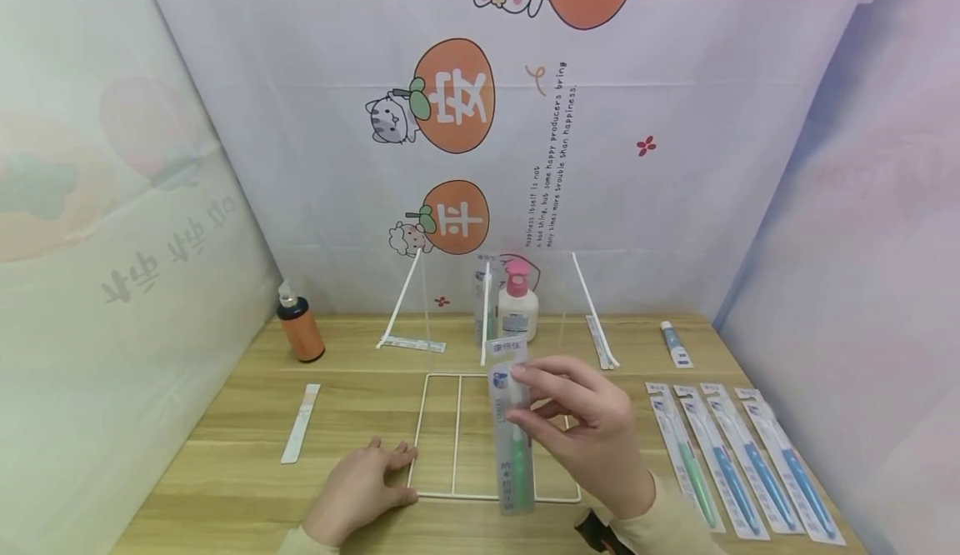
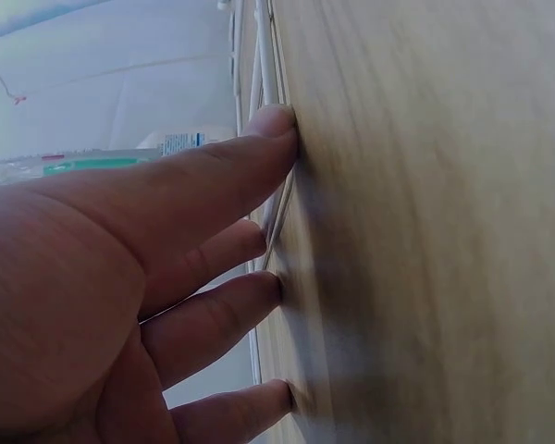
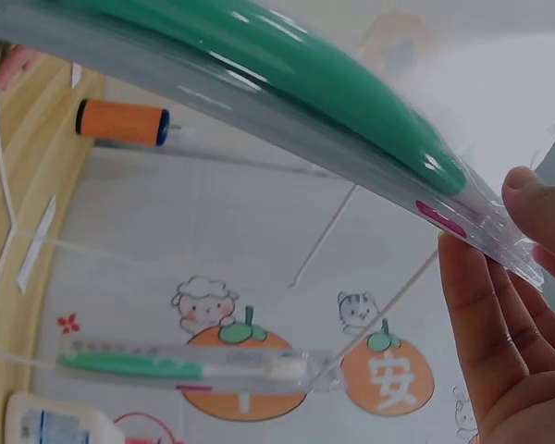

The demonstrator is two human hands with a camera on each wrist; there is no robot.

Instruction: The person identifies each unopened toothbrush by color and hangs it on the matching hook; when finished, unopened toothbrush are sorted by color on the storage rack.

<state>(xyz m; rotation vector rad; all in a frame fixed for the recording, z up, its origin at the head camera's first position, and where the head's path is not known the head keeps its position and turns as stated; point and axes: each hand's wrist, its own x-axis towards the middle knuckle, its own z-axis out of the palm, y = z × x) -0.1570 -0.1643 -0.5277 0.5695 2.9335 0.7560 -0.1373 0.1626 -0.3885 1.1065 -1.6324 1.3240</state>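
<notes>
My right hand (image 1: 534, 403) pinches a clear pack with a green toothbrush (image 1: 513, 442) and holds it upright above a white wire frame (image 1: 438, 378) that lies flat on the wooden table. In the right wrist view the pack (image 3: 287, 88) runs across the top, with my fingers (image 3: 490, 314) at its end. My left hand (image 1: 363, 484) lies flat on the table, its fingertips against the frame's left wire (image 2: 264, 83). The left wrist view shows its straight fingers (image 2: 250, 157) pressed on the wood.
Several packed toothbrushes (image 1: 723, 459) lie in a row at the right. At the back stand an orange bottle (image 1: 300, 332), a white bottle with a pink cap (image 1: 517, 305), another upright toothbrush pack (image 1: 486, 305) and a small tube (image 1: 675, 344). A paper strip (image 1: 301, 422) lies at the left.
</notes>
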